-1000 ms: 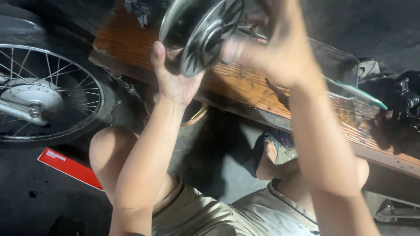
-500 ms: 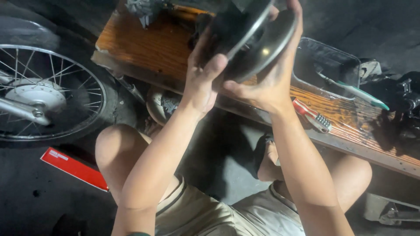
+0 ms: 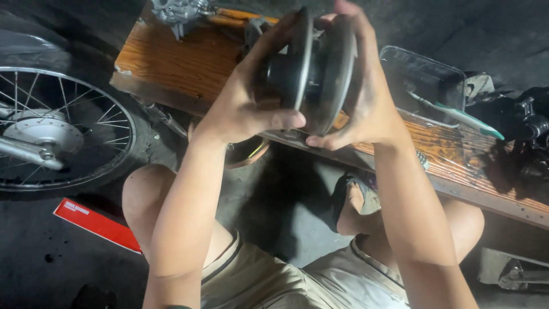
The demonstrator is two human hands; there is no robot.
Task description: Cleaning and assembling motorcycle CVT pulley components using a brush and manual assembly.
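I hold a dark metal pulley assembly (image 3: 311, 71), two round discs on a hub, up in front of me and edge-on. My left hand (image 3: 246, 106) grips its left disc, thumb across the lower rim. My right hand (image 3: 360, 97) wraps the right disc from behind, fingers over the top. Both hands are greasy. The part hovers above a worn orange wooden plank (image 3: 171, 63).
A spoked motorcycle wheel (image 3: 51, 134) lies at the left. On the plank sit a metal engine part (image 3: 177, 10), a clear plastic tray (image 3: 423, 80) and a teal-handled tool (image 3: 466, 117). A red flat box (image 3: 94, 224) lies on the dark floor. My bare knees are below.
The pulley assembly has turned from face-on to edge-on and come lower and closer. My left hand has shifted from underneath it to its left disc.
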